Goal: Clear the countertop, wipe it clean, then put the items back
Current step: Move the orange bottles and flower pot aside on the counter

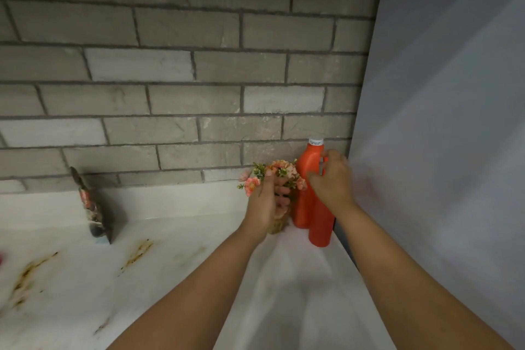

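A small pot of pink artificial flowers [279, 169] stands at the back right of the white marble countertop [170, 264]. My left hand [265, 202] grips it, fingers curled round the stems above the brown pot. Right beside it stand two orange bottles: a taller one [312, 179] with a white cap against the brick wall and a shorter one [321, 224] in front. My right hand [331, 179] is over the top of the shorter bottle with fingers curled; its cap is hidden, so the grip cannot be told.
A patterned item with a dark handle [93, 207] leans against the brick backsplash at the left. Brown rust-like stains [136, 253] mark the counter. A grey panel [440, 150] walls off the right side. A pink thing [1, 258] shows at the left edge.
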### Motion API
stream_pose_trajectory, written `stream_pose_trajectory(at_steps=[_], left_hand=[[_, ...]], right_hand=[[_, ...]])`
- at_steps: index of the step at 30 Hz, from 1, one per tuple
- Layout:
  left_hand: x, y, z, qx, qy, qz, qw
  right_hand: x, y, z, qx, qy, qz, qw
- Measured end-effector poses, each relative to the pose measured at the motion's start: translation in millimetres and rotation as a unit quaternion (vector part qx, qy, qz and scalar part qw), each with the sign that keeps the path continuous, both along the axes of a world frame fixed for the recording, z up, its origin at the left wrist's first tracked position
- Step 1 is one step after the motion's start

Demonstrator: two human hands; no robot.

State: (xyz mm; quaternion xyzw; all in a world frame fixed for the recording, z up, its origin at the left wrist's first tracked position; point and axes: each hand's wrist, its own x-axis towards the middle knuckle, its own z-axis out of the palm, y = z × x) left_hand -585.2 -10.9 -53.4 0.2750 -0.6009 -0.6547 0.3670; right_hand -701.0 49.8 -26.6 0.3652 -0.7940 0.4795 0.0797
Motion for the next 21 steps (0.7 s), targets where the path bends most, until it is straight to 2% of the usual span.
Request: stream_pose_trajectory(at_steps=[5, 10, 16, 21], left_hand=[[54.2, -23.3, 2.8, -0.052, -0.011, 0.078, 0.996], [122.5, -54.8, 6.3, -0.059, -0.024, 0.151, 0.986], [207.6, -98.1, 5.5, -0.065, -0.031, 0.201, 0.977], [272.8, -136.4, 1.2, -0.041, -0.051, 0.216, 0.974]], right_hand=[[51.6, -19.9, 15.3, 0.004, -0.002, 0.096, 0.995], [111.9, -52.1, 12.6, 0.030, -0.035, 0.170, 0.984], [181.9, -101.5, 5.1, 0.074, -0.036, 0.207, 0.975], [240.0, -143.6, -5.1, 0.112, -0.076, 0.204, 0.970]])
